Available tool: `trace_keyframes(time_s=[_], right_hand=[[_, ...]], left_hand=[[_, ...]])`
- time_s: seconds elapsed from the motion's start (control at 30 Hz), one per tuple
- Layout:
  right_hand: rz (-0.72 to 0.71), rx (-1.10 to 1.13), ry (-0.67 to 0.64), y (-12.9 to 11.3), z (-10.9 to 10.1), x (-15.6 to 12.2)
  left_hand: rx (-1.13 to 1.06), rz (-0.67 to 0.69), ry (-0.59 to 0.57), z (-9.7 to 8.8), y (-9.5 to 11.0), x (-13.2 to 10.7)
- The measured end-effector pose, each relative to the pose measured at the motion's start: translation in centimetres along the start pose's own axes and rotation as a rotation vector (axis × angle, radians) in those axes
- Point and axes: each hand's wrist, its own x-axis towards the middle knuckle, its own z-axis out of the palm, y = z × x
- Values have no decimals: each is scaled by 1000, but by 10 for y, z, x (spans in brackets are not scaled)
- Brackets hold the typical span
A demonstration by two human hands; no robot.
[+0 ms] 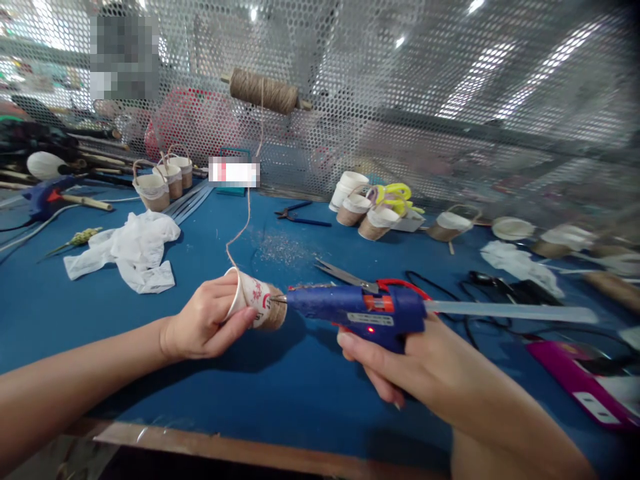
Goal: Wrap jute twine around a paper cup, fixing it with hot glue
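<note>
My left hand (213, 317) is closed around a white printed paper cup (256, 293), fingers inside the rim and thumb outside. Twine wraps the base of the cup, which lies tilted with its bottom toward the right. A strand of twine (249, 207) runs from the cup up to a twine spool (263, 90). My right hand (400, 363) grips a blue glue gun (355, 310) by its handle. Its nozzle is at the cup's side, close to the wrapped part; whether it touches I cannot tell. A clear glue stick (510, 311) sticks out of the gun's back, and a red light glows on it.
Scissors (345, 273) with red handles lie just behind the glue gun. Pliers (303, 217) rest farther back. Twine-wrapped cups (153, 192) stand at left, others (379, 223) at right. White cloth (127, 247), another glue gun (47, 197) and black cables (465, 293) lie about. Perforated mesh (350, 80) rises behind.
</note>
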Motion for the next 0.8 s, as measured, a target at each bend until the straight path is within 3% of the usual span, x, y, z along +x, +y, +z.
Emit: trace_keyframes(time_s=[0.27, 0.33, 0.47, 0.53, 0.63, 0.8], right_hand=[[14, 32, 10, -2, 1, 0], [-30, 63, -19, 2, -3, 4], [-141, 239, -57, 8, -14, 16], [-160, 368, -4, 11, -18, 24], [-92, 523, 205, 18, -24, 40], [75, 449, 409, 38, -38, 77]], left_hand=[[2, -74, 10, 1, 0, -1], [-18, -170, 13, 2, -1, -1], [-117, -516, 43, 6, -5, -5], [-209, -675, 67, 9, -7, -7], [-361, -848, 108, 11, -10, -9], [-441, -967, 150, 11, -13, -9]])
